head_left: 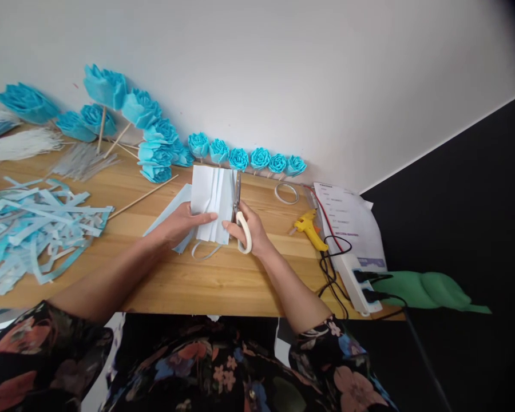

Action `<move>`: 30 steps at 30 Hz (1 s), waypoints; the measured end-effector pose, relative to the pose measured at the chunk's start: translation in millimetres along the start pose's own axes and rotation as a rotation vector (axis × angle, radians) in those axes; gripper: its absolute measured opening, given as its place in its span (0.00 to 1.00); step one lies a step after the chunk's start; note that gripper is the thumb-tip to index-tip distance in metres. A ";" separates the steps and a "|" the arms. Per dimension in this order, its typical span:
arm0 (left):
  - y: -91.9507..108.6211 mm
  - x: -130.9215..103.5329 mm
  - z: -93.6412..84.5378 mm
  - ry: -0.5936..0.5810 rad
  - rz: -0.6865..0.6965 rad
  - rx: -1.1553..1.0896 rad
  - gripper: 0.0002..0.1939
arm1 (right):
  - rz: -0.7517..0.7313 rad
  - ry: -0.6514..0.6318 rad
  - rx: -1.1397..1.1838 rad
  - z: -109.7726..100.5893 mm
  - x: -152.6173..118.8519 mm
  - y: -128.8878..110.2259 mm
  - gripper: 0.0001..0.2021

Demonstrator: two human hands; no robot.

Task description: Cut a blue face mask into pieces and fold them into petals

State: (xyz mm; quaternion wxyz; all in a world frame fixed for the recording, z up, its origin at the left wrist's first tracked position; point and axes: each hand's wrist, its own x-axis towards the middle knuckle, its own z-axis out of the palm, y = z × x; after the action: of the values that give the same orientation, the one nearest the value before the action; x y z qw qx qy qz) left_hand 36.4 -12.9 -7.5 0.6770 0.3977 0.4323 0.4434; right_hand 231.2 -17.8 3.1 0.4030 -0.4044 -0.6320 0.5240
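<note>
Fingers (205, 218) of the left hand (181, 223) grip the face mask (203, 187) over the counter (257, 289), those behind it hidden, while the right hand (256, 233) clasps scissors (249, 235) at the mask's right edge, the blades' gap hard to make out. Left of the mask, a pale blue sheet (169, 208) lies partly covered and a strip pile (43, 220) leaves the view; blue flowers (140, 109) stand behind the mask, a glue gun (310, 229) to its right.

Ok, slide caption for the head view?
Left hand holds pleated face mask, right hand white-handled scissors at its edge.
</note>
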 end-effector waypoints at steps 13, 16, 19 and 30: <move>1.7 -0.1 1.9 0.040 0.059 -0.047 0.25 | 0.087 0.039 0.098 0.1 3.1 11.8 0.35; 2.3 0.4 2.3 0.071 0.083 -0.014 0.26 | 0.056 0.037 0.096 -0.6 3.9 8.8 0.34; 7.0 2.8 1.6 0.175 0.147 -0.016 0.25 | 0.042 0.074 0.123 -2.7 5.7 3.6 0.30; 27.3 10.0 -10.0 0.393 0.385 -0.256 0.23 | 0.120 -0.213 0.240 0.7 -7.0 -16.2 0.27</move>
State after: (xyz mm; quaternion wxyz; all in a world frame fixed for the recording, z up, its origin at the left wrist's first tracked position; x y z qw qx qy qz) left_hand 22.4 6.0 12.2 0.5288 0.2902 0.4121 0.6829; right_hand 231.5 -26.6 18.4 0.3469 -0.3326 -0.5789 0.6587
